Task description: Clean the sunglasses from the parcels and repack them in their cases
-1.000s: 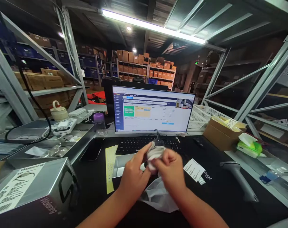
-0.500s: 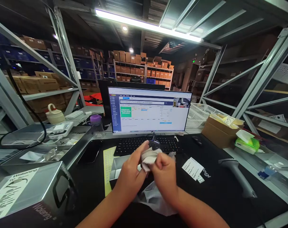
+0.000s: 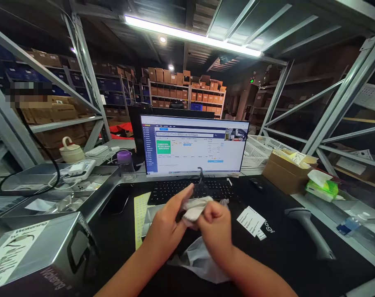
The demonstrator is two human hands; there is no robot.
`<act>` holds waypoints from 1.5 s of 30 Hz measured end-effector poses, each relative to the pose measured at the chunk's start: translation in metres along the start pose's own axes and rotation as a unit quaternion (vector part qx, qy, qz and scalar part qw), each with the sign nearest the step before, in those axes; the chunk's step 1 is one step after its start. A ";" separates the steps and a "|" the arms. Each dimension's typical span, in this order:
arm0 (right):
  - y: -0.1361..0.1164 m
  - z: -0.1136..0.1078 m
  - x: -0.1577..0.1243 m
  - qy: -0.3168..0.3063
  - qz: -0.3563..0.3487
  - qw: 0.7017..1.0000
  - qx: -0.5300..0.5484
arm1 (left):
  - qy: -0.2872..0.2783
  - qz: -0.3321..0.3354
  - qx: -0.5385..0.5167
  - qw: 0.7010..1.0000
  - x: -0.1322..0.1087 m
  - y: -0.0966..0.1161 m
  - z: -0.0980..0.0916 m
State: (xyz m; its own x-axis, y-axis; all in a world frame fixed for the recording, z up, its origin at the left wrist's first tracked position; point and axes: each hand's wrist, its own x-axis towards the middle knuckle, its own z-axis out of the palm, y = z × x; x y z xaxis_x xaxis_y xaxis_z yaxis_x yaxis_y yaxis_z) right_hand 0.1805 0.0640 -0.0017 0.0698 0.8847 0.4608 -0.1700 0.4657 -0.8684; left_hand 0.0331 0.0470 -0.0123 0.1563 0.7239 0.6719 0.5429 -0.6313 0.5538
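A crumpled grey-white cloth [image 3: 196, 208] is bunched between my two hands above the desk. My left hand [image 3: 166, 220] is curled around its left side, thumb pointing up. With bent fingers, my right hand [image 3: 216, 220] pinches the other side. A thin dark hooked piece [image 3: 200, 173] sticks up just beyond the cloth; whether it belongs to something inside the cloth, I cannot tell. Below my hands lies a translucent plastic bag [image 3: 202, 260]. An open silver-grey box [image 3: 148, 218] sits partly hidden behind my left hand, over a yellow sheet [image 3: 139, 206].
A keyboard [image 3: 165, 192] and monitor [image 3: 196, 144] stand ahead. At right are white cards [image 3: 251, 220], a barcode scanner [image 3: 311, 233], a mouse [image 3: 257, 184] and a cardboard box [image 3: 286, 173]. A phone [image 3: 117, 199] and a large printed box [image 3: 41, 255] lie left.
The cloth has shifted and spread within my hands, and my right hand has moved slightly. The dark glossy part seen above the cloth is less visible; the hooked piece stands higher.
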 end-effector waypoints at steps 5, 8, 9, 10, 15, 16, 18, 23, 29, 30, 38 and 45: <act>-0.007 -0.005 0.013 -0.068 0.088 0.988 0.103 | -0.048 -0.019 -0.013 0.999 0.002 0.006 -0.009; -0.012 -0.016 0.027 -0.046 0.127 0.974 0.179 | -0.111 0.009 -0.007 0.994 0.004 0.012 -0.013; -0.011 -0.017 0.027 -0.031 0.119 0.976 0.178 | -0.112 0.017 -0.004 0.994 0.004 0.012 -0.012; -0.009 -0.016 0.024 -0.012 0.105 0.981 0.164 | -0.101 0.022 0.000 0.995 0.004 0.011 -0.011; 0.006 0.002 -0.005 0.016 -0.022 1.000 0.005 | 0.010 0.008 -0.004 1.000 0.001 0.003 -0.001; 0.006 0.004 -0.007 -0.003 -0.028 1.000 -0.006 | 0.018 -0.003 -0.010 1.000 0.000 0.002 -0.001; 0.003 0.002 -0.003 -0.045 0.013 0.998 0.030 | -0.002 -0.025 -0.020 0.999 0.001 0.003 -0.003; -0.008 -0.013 0.027 -0.039 0.139 0.970 0.194 | -0.123 0.001 -0.003 0.992 0.006 0.010 -0.014; 0.010 0.002 0.000 0.021 0.040 0.998 0.053 | -0.051 0.054 0.023 0.997 0.006 0.000 -0.009; 0.011 0.004 -0.005 0.011 0.026 0.999 0.022 | -0.038 0.057 0.020 0.997 0.006 -0.002 -0.008; -0.003 -0.010 0.023 -0.018 0.163 0.965 0.205 | -0.141 0.072 0.047 0.986 0.009 0.007 -0.019; 0.001 -0.032 0.044 -0.166 0.097 0.979 0.065 | 0.121 0.051 0.159 0.979 0.014 -0.011 -0.022</act>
State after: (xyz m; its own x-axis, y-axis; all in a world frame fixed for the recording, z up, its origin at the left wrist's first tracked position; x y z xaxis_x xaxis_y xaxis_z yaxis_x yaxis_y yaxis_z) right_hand 0.2149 0.1038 0.0120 -0.2966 0.8917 0.3419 -0.2734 0.2638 -0.9250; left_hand 0.0110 0.0577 0.0018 0.0444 0.5504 0.8337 0.7701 -0.5504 0.3224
